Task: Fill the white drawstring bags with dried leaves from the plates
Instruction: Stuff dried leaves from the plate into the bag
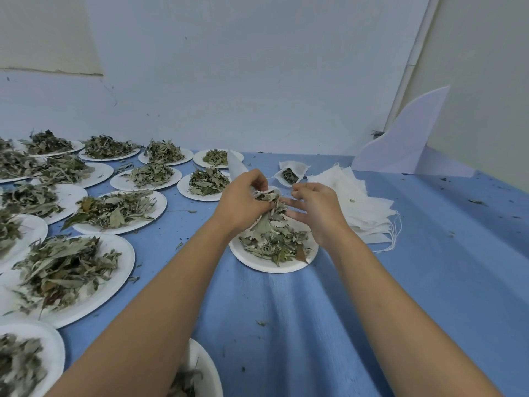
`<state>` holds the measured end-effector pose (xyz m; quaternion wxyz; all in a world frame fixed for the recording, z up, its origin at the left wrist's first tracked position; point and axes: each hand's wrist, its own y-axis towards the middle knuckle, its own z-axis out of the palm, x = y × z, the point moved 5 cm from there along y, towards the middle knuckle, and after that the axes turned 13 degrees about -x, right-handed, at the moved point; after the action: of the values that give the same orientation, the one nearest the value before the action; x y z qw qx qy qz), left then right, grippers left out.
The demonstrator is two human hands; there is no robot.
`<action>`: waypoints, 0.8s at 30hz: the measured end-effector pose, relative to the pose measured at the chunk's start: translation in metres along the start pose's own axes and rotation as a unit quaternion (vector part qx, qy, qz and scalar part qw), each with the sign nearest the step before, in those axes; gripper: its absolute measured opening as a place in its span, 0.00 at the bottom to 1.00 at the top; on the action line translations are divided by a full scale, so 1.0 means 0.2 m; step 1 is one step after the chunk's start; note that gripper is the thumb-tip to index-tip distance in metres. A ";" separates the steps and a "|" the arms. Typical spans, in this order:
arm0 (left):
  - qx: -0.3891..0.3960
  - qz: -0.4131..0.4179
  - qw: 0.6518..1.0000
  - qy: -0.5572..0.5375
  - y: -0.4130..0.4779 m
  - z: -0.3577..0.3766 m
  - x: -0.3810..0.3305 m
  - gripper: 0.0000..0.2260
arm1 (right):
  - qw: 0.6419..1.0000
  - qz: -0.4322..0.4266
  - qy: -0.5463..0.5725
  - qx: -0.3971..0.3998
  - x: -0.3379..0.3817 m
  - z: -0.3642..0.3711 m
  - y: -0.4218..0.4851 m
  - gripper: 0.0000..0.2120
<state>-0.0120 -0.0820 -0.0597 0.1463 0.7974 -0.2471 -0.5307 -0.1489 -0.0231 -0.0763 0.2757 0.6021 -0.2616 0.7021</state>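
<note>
Clamping its fingers (pixel 259 180) round the bag (pixel 264 193) above the plate (pixel 257 262), leaves (pixel 272 216) trailing straight down, the left hand (pixel 243 200) sits beside the right hand (pixel 316 209), which pinches the drawstring (pixel 283 195).

Plate (pixel 273 266) w/ dried leaves (pixel 274 242): centre, directly before me, on tablecloth (pixel 315 310). Drawstring bag (pixel 272 206): above that plate, betw. my left hand (pixel 243 200) & right hand (pixel 317 209). Empty-bag stack (pixel 363 207): just right of plate. Filled bag (pixel 290 174): behind plate. Leaf plates (pixel 120 209), in rows: left side, back to wall. Board (pixel 400 144): far right corner.
</note>
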 end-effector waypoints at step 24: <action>-0.177 -0.080 0.980 0.045 0.01 -0.01 0.02 0.10 | 0.915 -0.327 -0.230 0.043 0.04 0.09 -0.13 0.04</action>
<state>-0.0091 -0.0867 -0.0614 0.2536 0.7990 -0.0781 -0.5396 -0.1199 -0.0168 -0.0650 0.3962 0.8104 -0.0758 0.4249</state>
